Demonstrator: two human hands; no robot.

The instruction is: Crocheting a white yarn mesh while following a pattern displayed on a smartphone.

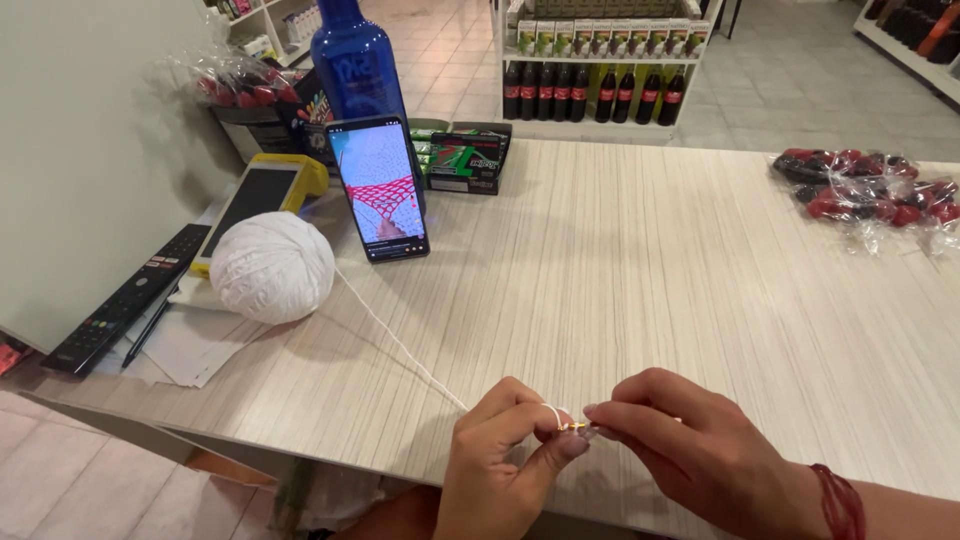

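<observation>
Both hands worked white yarn w/ a gold hook at the counter's near edge.

Left hand point(505, 460) pinched the yarn strand point(400, 345) at the fingertips; right hand point(690, 450) gripped the crochet hook point(574, 427), tip touching the left thumb. Strand ran back to the yarn ball point(272, 267), which sat just left of the propped phone point(379, 186), well away from the hands.

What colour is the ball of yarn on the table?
White; the ball of yarn shows best in the head view.

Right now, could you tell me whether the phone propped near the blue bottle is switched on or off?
On. The phone stands upright against the blue bottle, its screen lit with a picture of red netted threadwork.
</observation>
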